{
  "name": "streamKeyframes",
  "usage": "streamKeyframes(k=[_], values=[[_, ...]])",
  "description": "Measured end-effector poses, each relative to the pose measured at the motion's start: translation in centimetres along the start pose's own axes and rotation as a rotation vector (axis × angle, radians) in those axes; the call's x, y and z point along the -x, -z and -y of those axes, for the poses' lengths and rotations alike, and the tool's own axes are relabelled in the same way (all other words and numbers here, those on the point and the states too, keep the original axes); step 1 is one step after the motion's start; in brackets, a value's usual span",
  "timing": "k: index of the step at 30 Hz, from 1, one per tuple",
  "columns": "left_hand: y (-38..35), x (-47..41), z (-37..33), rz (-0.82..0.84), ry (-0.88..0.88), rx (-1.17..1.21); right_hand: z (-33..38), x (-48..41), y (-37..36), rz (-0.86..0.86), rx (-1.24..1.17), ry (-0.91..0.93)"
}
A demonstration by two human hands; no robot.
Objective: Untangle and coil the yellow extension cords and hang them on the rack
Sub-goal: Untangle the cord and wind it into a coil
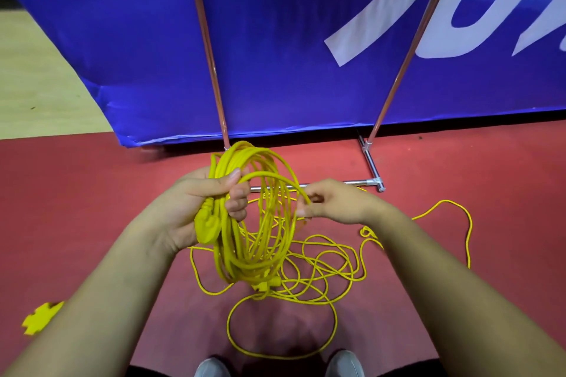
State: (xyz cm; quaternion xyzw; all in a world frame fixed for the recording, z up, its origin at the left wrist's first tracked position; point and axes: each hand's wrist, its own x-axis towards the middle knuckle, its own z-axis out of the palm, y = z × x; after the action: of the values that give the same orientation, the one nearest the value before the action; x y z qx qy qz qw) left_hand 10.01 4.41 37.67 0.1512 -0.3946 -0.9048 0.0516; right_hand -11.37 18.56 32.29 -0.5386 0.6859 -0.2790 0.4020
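My left hand (199, 202) grips a coil of yellow extension cord (263, 242) made of several loops, with a yellow plug (206, 225) lying against the palm. My right hand (332, 202) pinches the newest loop of that cord at the coil's right side. Loose yellow cord (324, 272) lies tangled on the red floor below the coil, and one strand runs out to the right (459, 208). The rack (372, 162) stands just behind, two copper-coloured uprights on a silver base bar.
A blue banner (275, 40) with white lettering hangs behind the rack's uprights. A flat yellow piece (39, 317) lies on the floor at the lower left. My grey shoes (344, 364) show at the bottom edge. Pale wooden floor (36, 76) lies at the far left.
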Motion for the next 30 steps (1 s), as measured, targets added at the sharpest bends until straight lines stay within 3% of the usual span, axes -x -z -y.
streamKeyframes(k=[3,7,10,14,21,24,30], values=[[0.2,-0.1,-0.2,0.009,-0.034,0.055,-4.5,0.2,-0.2,-0.025,-0.09,-0.152],[0.5,0.0,-0.6,-0.051,0.017,-0.003,-6.5,-0.2,-1.2,-0.157,-0.271,-0.181],[0.6,0.0,-0.7,-0.156,0.135,-0.067,-4.7,-0.9,-0.9,-0.33,-0.464,-0.123],[0.4,-0.1,-0.5,-0.246,0.186,-0.072,-0.9,-1.4,0.3,-0.489,-0.373,0.01],[0.4,-0.2,0.1,-0.087,0.199,-0.107,5.7,0.1,0.8,-0.383,-0.152,0.25],[0.0,-0.1,0.3,0.0,0.182,-0.115,6.7,0.3,0.5,-0.369,-0.163,0.306],[0.3,0.2,0.2,0.143,0.157,-0.001,3.0,-0.5,0.2,-0.379,-0.045,0.198]])
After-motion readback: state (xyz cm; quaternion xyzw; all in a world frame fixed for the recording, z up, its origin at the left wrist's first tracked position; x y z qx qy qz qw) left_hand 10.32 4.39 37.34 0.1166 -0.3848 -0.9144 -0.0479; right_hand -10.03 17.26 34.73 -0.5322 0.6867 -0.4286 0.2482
